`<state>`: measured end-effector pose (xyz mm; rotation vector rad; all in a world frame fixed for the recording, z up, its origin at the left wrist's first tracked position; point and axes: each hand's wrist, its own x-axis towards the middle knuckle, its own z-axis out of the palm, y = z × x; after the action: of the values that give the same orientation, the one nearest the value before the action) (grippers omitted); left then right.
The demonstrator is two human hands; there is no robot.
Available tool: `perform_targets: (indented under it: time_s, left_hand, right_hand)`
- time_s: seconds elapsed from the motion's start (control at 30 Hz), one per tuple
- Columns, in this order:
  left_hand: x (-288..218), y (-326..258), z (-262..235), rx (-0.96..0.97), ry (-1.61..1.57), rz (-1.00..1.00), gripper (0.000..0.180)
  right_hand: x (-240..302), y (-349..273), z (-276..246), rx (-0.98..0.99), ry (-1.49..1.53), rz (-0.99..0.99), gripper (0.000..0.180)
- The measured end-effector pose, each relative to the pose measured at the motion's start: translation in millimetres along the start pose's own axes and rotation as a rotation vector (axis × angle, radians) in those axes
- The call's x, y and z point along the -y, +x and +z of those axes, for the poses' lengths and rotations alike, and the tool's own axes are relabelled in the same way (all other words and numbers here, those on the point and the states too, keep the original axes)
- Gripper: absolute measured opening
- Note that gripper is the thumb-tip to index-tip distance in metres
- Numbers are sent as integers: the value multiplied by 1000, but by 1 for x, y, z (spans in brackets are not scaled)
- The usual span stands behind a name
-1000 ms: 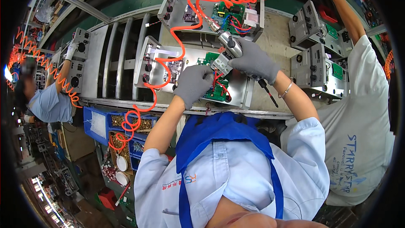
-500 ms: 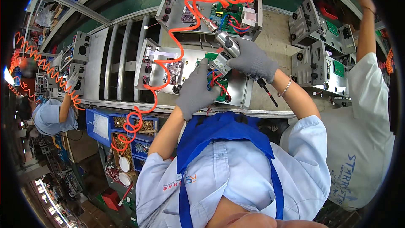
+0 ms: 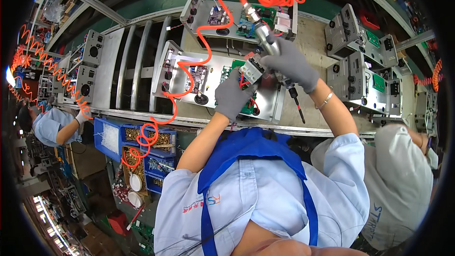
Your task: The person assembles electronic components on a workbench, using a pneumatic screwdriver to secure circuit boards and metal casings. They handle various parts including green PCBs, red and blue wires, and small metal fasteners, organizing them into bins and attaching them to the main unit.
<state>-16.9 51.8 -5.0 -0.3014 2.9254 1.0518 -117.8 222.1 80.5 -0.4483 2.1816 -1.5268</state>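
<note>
The person is fastening a small grey component block (image 3: 251, 68) onto the green circuit board (image 3: 237, 77) that is lying in the open metal chassis (image 3: 215, 81) on the workbench. The right hand (image 3: 291, 64), gloved in grey, is wrapping fully around the pneumatic screwdriver (image 3: 265, 42) and tipping its metal nose down toward the block; the left hand (image 3: 233, 96), also gloved, is curling its fingers and thumb about the block and pressing down on the board beneath it. This looks like the driving step itself, and the next move is calling for the bit to be sitting squarely in its screw (the tip is hidden behind the fingers, so its seating cannot be told). The orange coiled air hose (image 3: 199, 47) is trailing across the chassis and looping down past its left edge, where it could be dragging on the tool. A second open chassis (image 3: 241, 16) is lying just beyond, more grey units (image 3: 360, 66) are standing to the right, blue parts bins (image 3: 137, 137) are hanging below the bench, and a co-worker's shoulder (image 3: 403, 180) is crowding the right side.
</note>
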Motion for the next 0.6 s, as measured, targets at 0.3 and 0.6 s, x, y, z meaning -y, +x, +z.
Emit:
perform_targets:
  time_s: [0.3, 0.6]
  left_hand:
    - [1, 0, 0, -36, -25, 83, 75]
    - [3, 0, 1, -35, -29, 101, 75]
  right_hand:
    - [61, -12, 3, -536, 568, -649, 35]
    - [38, -7, 25, -553, 653, -697, 35]
